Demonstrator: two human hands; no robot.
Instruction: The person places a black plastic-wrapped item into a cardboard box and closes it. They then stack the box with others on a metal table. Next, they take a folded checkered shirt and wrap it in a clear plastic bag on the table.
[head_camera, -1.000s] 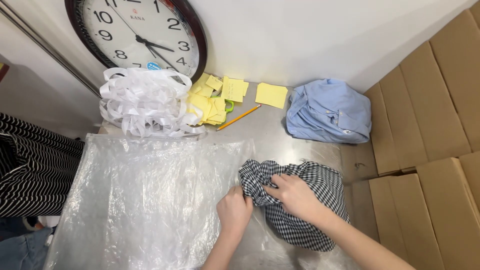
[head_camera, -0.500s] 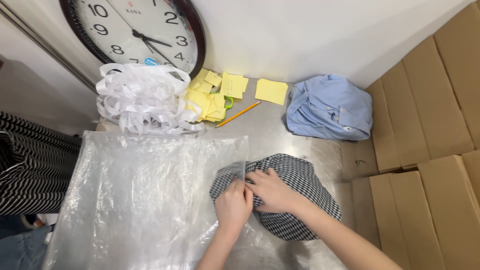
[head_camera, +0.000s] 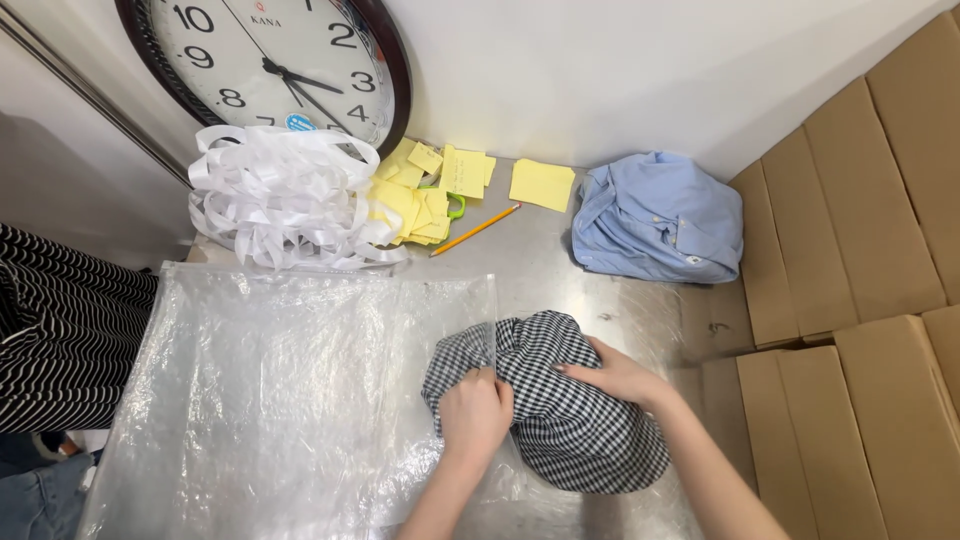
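Head cam: looked down on steel table (head_camera: 560, 270).
L hand (head_camera: 476, 415): clenched, gripping checked cloth (head_camera: 570, 420) together w/ edge of clear plastic bag (head_camera: 290, 390) at bag's mouth.
R hand (head_camera: 615, 375): fingers spread, flat, pressed on top of checked cloth.
Checked cloth: bunched, on table, left part just inside bag mouth, rest outside.
Behind: blue shirt (head_camera: 658, 218) crumpled nr wall; yellow notes (head_camera: 445, 185), pencil (head_camera: 476, 229), white strips (head_camera: 285, 195), clock (head_camera: 262, 62).
R side: cardboard boxes (head_camera: 850, 300) close by table.
L side: striped sleeve (head_camera: 60, 335), another person, apart from bag.
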